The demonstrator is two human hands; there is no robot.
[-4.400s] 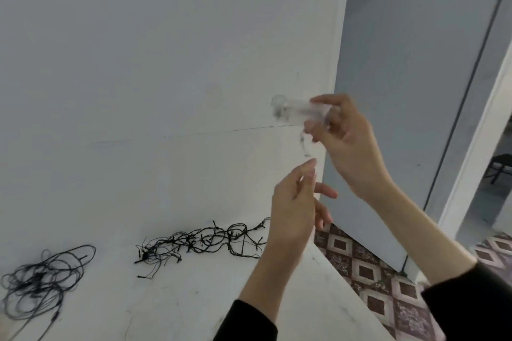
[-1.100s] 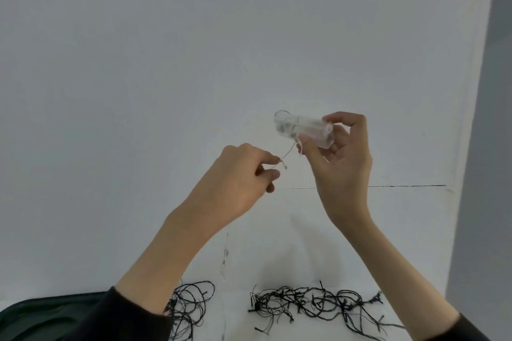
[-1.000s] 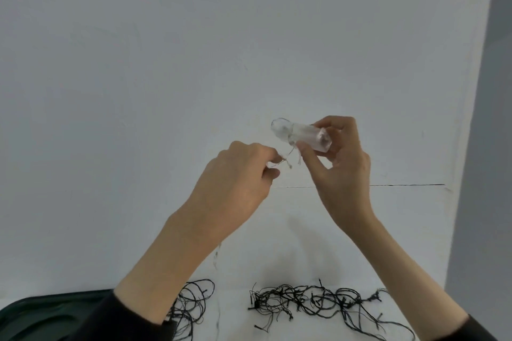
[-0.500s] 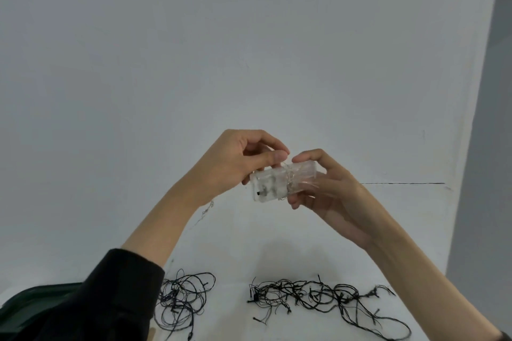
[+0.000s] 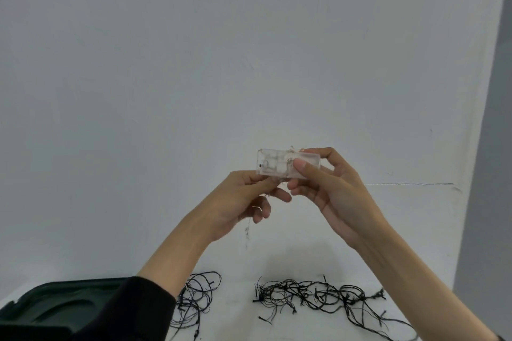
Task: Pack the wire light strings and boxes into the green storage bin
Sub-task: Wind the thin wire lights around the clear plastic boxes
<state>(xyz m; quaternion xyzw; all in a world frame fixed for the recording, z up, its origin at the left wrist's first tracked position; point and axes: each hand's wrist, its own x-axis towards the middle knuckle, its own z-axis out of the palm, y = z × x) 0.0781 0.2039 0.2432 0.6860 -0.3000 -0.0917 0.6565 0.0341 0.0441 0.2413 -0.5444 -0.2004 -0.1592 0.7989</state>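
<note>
I hold a clear plastic battery box [image 5: 273, 162] up in front of the white wall, thin wire wound around its middle. My right hand [image 5: 329, 188] grips its right end between thumb and fingers. My left hand [image 5: 243, 199] is just below the box and pinches the thin wire [image 5: 247, 228], whose loose end hangs down from it. On the white table below lie two black wire light strings: a looped one [image 5: 198, 296] and a longer tangled one [image 5: 318, 297]. The dark green storage bin [image 5: 50, 306] shows at the bottom left, partly behind my left sleeve.
The white wall stands close behind the table. A wall corner and a grey surface [image 5: 493, 147] run down the right side. The table's right edge lies near the longer tangle.
The box has turned flat side toward me and risen slightly. My left hand dropped from the top of the box to below it, drawing the thin wire down.
</note>
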